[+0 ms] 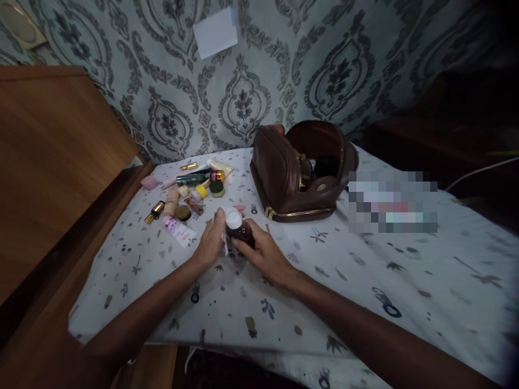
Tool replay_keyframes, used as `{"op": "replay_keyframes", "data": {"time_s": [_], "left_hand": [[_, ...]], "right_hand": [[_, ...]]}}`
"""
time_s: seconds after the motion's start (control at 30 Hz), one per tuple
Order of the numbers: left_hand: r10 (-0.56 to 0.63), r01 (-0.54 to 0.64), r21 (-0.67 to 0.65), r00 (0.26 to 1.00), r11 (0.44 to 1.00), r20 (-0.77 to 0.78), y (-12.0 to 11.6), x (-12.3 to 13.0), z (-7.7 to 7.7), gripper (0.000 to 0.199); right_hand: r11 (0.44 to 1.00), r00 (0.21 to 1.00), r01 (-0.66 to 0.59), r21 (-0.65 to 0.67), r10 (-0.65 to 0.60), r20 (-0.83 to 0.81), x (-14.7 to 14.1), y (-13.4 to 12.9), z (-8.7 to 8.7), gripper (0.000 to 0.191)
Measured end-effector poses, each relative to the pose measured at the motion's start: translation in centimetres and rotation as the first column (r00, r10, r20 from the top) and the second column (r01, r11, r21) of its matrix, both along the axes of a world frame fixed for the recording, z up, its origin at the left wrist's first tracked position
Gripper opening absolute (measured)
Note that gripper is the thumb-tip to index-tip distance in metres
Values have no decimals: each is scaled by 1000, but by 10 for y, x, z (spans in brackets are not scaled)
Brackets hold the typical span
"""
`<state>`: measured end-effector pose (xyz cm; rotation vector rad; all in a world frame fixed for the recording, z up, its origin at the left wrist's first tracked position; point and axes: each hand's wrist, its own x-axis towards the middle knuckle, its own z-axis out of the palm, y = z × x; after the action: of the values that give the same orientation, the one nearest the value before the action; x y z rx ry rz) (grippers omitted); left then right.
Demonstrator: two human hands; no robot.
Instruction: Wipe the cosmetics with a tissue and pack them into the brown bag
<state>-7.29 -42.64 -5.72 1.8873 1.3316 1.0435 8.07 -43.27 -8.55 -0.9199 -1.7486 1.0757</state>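
Note:
My right hand is closed round a dark brown bottle with a white cap, tilted above the cloth. My left hand is closed on a thin white wipe or tissue beside the cap. Behind and to the right stands a brown leather bag, unzipped, with some dark and glassy items inside. Left of the hands lie several cosmetics, among them a green tube, a dark-lidded jar, a white and purple tube and a gold and black bottle.
The patterned cloth covers the table. A wooden headboard or cabinet rises at the left. A patterned wall with a white paper stands behind. A pixelated patch covers something at the right.

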Motion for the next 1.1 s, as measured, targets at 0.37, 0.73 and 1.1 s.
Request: {"op": "replay_keyframes", "data": {"time_s": [0.37,0.73,1.1], "left_hand": [[-37,43,-29,982,999,186,1,-1,-7,71],[-52,62,-26,953,998,298,-1,-5,-6,54],[-109,116,-7,956,993,273,-5,3,-7,51]], "right_hand": [[988,985,-106,-111,89,-148,2,2,5,50],[989,990,6,-148,-26,-138,1,5,8,44],[963,938,251,99,-267,221,0,2,6,30]]}}
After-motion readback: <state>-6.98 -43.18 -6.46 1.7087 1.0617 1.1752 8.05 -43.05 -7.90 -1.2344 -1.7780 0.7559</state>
